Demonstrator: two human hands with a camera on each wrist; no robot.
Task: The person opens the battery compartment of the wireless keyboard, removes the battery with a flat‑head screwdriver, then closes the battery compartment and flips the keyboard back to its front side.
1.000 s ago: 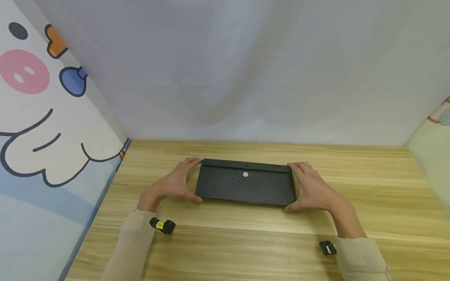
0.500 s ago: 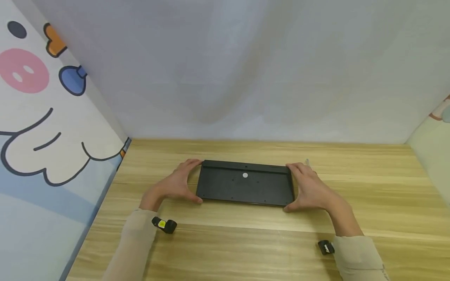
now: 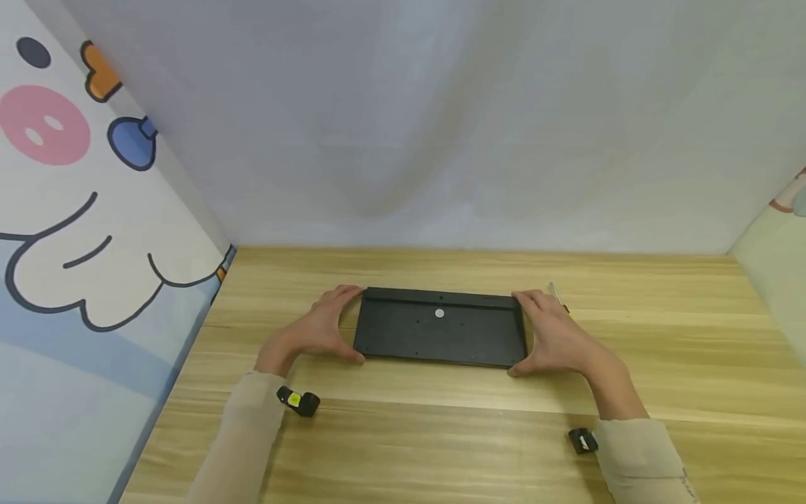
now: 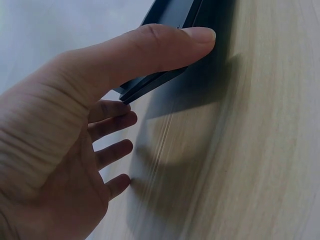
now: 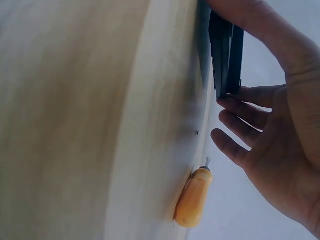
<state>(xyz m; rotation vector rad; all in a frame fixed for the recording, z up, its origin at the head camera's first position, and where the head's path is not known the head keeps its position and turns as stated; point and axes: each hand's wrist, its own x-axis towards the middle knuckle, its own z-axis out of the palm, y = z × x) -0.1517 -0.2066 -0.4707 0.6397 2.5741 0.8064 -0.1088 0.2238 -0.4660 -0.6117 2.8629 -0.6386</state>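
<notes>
A black keyboard (image 3: 441, 336) lies underside up between my hands, with a round white sticker and small screw holes on its back. My left hand (image 3: 317, 325) holds its left end, thumb at the near edge and fingertips at the far corner. At the other end, my right hand (image 3: 554, 336) grips it the same way. In the left wrist view, a shadow falls on the wood below the keyboard (image 4: 170, 15), which appears slightly raised. The right wrist view shows its ridged key side (image 5: 220, 55) facing the table; the keys themselves are mostly hidden.
A screwdriver (image 5: 193, 197) with an orange-yellow handle lies on the wooden table (image 3: 403, 448) beyond my right hand, mostly hidden in the head view. A tiny dark piece (image 5: 197, 132) sits near it. A pale curtain (image 3: 466, 140) hangs behind, with a cartoon-printed panel (image 3: 82, 245) at left.
Both hands keep their hold and the keyboard barely shifts. More of the screwdriver shows behind my right hand. My left forearm has edged slightly right in the head view.
</notes>
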